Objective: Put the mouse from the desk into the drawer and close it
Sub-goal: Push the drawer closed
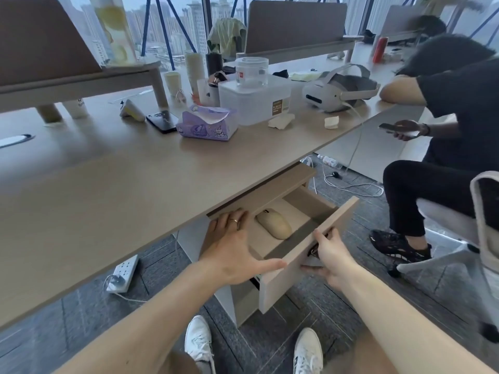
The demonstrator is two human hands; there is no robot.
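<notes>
The long wooden desk [113, 184] fills most of the view, and under its near edge the drawer [310, 255] stands pulled out, its pale front panel tilted toward the camera above a pair of white shoes [198, 340] on the grey floor. The right hand [328, 259] is clasped on that front panel, fingers hooked over the top edge and thumb beneath, beside a small dark handle whose shape is hard to make out. The left hand [235, 244] lies flat and spread with nothing in it, wearing 1 ring; its fingertips reach the drawer's far left corner under the desk edge and its thumb points across at the panel just left of the right hand's hold. Between the 2 hands, just beyond the right hand's grasp and inside the drawer, lies the mouse [274, 225]: a smooth, rounded, cream-beige shell with a small dark wheel at its far end, resting flat on the drawer floor, touched by neither hand. Well beyond the grip, on the desk, sit a white headset [332, 94], a frosted plastic box [253, 101] with a brown label whose print is too small to read, a purple tissue pack [206, 125] with cartoon figures, and a black phone [162, 121].
</notes>
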